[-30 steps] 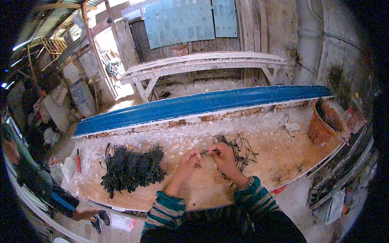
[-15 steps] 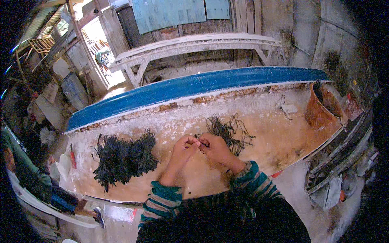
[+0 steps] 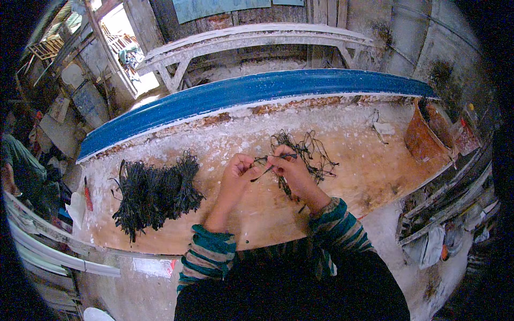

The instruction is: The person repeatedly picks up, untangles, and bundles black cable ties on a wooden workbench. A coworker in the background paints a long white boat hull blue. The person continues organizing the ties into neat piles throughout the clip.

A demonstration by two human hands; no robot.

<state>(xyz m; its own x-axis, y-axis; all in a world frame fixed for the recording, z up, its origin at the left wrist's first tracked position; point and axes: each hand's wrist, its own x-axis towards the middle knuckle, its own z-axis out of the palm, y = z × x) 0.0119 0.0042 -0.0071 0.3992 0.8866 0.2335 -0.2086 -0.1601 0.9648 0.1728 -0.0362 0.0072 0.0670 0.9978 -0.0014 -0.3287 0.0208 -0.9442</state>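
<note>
Between my hands runs a thin black cord (image 3: 260,159), pinched at both sides, with a short end hanging below and another sticking out to the right. My left hand (image 3: 235,175) is closed on it at its left side. A little to the right, my right hand (image 3: 292,171) pinches the same cord. Just behind and beside my right hand lies a loose tangle of black cords (image 3: 320,158). To the left, a thick pile of bundled black cords (image 3: 155,195) rests on the wooden tabletop (image 3: 267,222).
A blue plank-like edge (image 3: 251,88) borders the table's far side. At the far right stands a rusty brown bucket (image 3: 423,134). A red-handled tool (image 3: 87,193) lies at the left end. Behind is a white bench (image 3: 257,40); a person in green (image 3: 27,166) is at far left.
My hands have drawn slightly apart, and the cord now shows between them. The view has tipped, so the table sits higher. The person at left has shifted.
</note>
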